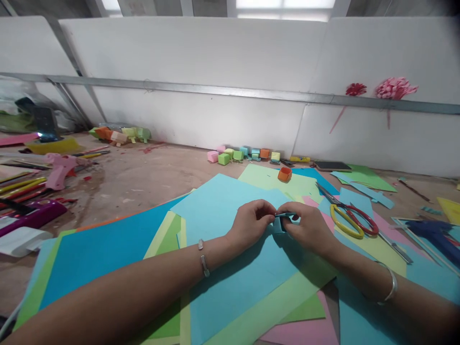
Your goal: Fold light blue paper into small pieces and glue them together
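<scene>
Between my hands is a small folded piece of blue paper (279, 226), shaped like a little open box. My left hand (252, 221) pinches its left edge between thumb and fingertips. From the other side, my right hand (309, 227) grips it, with the thumb against the inside and fingers over the top. Part of the folded paper is hidden behind the fingers. Both hands are just above a large light-blue paper sheet (223, 206). Scissors (354, 218) with one yellow and one red handle lie right of my right hand. An orange paper ring (284, 174) sits beyond my hands.
Several small coloured paper boxes (237, 155) line the wall's foot. At left lie a pink glue gun (59, 170), pencils (25, 184) and a purple tool (39, 214). A metal-bladed cutter (397, 248), a dark blue glue gun (433, 235) and a phone (332, 166) are at right.
</scene>
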`<state>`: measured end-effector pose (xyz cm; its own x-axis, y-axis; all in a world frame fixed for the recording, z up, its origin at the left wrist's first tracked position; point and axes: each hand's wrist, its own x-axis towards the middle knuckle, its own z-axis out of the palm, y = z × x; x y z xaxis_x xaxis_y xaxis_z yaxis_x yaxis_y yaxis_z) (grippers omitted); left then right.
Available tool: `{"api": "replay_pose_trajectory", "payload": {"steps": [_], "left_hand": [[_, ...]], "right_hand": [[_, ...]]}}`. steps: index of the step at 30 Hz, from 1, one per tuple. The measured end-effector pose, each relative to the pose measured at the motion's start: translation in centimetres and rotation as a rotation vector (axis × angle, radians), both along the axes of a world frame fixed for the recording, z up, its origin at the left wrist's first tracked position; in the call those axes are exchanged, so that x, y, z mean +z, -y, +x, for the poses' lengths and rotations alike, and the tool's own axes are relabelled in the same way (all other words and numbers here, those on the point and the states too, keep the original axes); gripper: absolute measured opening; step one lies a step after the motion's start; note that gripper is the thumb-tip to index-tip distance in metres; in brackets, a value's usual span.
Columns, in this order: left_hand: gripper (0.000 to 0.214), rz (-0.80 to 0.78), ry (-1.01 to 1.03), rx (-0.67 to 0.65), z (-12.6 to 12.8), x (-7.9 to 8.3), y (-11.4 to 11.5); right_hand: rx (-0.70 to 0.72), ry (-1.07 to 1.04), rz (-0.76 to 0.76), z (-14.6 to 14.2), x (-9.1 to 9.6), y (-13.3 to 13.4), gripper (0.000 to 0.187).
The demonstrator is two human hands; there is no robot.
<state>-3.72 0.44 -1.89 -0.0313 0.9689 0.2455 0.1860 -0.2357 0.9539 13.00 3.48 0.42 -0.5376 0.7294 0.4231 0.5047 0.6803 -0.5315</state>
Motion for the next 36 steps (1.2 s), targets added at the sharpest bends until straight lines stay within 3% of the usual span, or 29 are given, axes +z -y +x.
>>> {"api": "replay_pose_trajectory", "payload": {"steps": [6, 12, 15, 20, 27, 32, 36], "left_hand": [[0.014, -0.032, 0.233, 0.011, 0.1, 0.5, 0.2], [0.042, -0.320, 0.528, -0.225, 0.4, 1.0, 0.9], [0.049, -0.357, 0.577, -0.316, 0.5, 0.7, 1.0], [0.046, -0.412, 0.666, -0.287, 0.6, 0.6, 0.8], [0.043, -0.426, 0.729, -0.363, 0.4, 0.7, 0.8], [0.043, -0.440, 0.745, -0.345, 0.3, 0.7, 0.6], [0.040, -0.472, 0.756, -0.336, 0.2, 0.8, 0.5]], "right_hand": [[-0.007, -0.125, -0.006, 0.3, 0.9, 0.3, 0.017], [-0.037, -0.208, -0.026, 0.4, 1.7, 0.6, 0.016], [-0.062, -0.208, -0.041, 0.2, 1.5, 0.7, 0.019], [-0.149, -0.262, -0.044, -0.2, 1.6, 0.9, 0.012], [-0.117, -0.284, -0.032, -0.2, 2.0, 1.2, 0.007], [-0.130, -0.219, 0.082, -0.3, 2.1, 1.5, 0.005], [-0.043, -0.237, 0.169, -0.2, 2.0, 1.5, 0.012]]}}
